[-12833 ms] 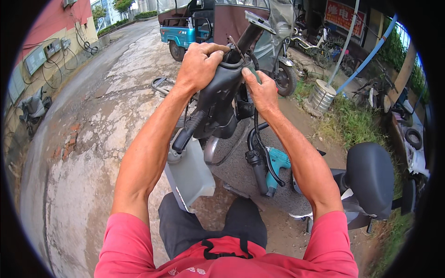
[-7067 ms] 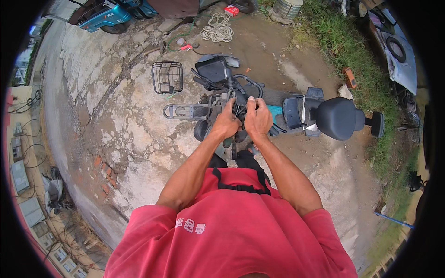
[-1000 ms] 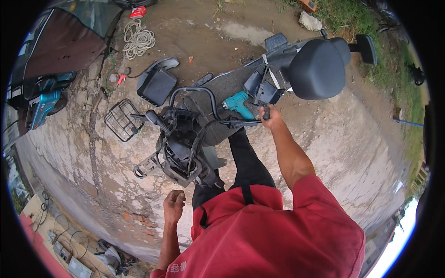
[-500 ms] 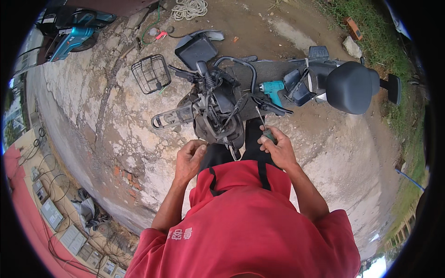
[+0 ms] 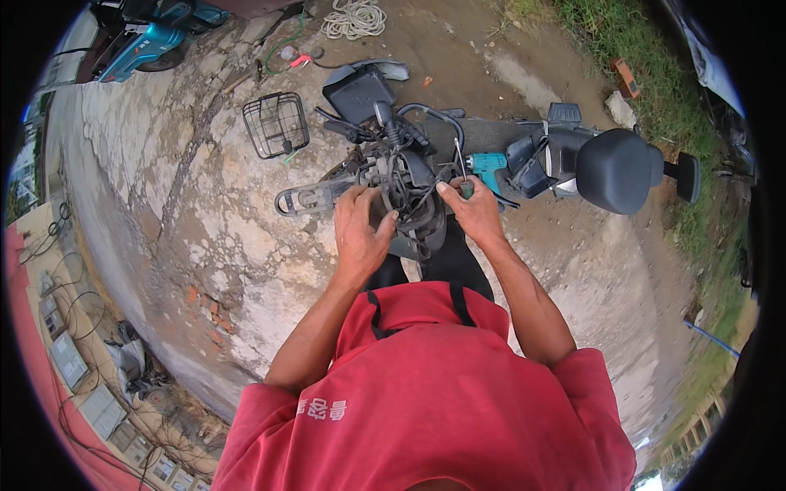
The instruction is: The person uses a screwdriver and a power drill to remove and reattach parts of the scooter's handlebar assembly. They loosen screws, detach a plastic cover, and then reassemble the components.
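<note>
A partly stripped electric scooter stands across in front of me, its front bared to tangled wires and dark housings. My left hand is curled round the left edge of the dark front cover, thumb toward me; its fingertips are partly hidden. In my right hand is a screwdriver with a green handle, its shaft pointing up and away. The right thumb comes close to the wires by the handlebar. A teal cordless drill lies on the scooter's footboard, just beyond my right hand.
A black wire basket lies on the cracked ground at left, near a hammer. Coiled rope lies at the far side. Another teal vehicle stands far left. A brick and a stone edge the grass.
Both hands have moved forward from near my lap to the scooter's front. The left now curls at the cover; the right has carried the screwdriver forward. The view has shifted slightly.
</note>
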Motion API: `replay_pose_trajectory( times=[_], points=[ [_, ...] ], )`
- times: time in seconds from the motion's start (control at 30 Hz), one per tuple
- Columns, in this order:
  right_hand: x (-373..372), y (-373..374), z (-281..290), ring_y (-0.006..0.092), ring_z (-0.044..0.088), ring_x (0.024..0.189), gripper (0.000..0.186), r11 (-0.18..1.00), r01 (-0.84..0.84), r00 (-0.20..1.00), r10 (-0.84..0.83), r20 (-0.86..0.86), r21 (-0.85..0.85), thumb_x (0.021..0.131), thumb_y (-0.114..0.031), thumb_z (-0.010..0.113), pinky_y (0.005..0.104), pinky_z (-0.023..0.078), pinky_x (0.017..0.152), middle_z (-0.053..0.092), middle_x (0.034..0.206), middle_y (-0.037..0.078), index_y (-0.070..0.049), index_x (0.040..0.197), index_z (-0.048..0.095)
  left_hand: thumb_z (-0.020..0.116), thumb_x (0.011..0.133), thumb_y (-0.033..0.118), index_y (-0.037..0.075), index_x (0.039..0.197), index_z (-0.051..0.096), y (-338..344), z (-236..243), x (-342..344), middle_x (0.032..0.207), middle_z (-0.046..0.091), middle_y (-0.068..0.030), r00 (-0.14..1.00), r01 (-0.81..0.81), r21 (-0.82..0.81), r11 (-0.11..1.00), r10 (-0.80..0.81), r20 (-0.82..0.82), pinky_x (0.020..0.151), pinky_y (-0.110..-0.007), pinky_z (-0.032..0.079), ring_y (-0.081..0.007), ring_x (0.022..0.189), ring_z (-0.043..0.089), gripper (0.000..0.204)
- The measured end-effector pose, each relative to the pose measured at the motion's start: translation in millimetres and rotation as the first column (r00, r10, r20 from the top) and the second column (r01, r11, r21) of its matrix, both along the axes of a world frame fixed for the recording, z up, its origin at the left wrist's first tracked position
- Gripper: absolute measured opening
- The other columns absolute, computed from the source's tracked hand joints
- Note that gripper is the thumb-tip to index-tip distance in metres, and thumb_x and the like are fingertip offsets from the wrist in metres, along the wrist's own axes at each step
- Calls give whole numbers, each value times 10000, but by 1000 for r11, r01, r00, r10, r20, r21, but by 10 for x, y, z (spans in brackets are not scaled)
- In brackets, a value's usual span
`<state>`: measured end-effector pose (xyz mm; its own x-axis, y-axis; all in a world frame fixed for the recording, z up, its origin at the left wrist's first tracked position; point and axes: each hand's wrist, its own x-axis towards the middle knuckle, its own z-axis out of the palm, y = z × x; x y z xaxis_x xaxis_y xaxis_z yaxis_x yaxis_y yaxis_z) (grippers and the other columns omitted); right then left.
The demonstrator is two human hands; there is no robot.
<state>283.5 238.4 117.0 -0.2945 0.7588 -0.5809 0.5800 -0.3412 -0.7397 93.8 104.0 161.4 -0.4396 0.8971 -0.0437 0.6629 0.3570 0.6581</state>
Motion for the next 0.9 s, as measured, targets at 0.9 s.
replay_pose_trajectory(
  times=[0.9],
  points=[
    [-33,-29,-25,357,681,1132,859,996,-89,985,85,149,25,724,-438,834,401,515,973,688,1215,276,109,1330,565,760,769,172,-22,1319,539,122,-435,-23,1384,561,-239,999,-3,16,1000,3,-51,1099,-504,386,-419,1295,516,623]
  ],
)
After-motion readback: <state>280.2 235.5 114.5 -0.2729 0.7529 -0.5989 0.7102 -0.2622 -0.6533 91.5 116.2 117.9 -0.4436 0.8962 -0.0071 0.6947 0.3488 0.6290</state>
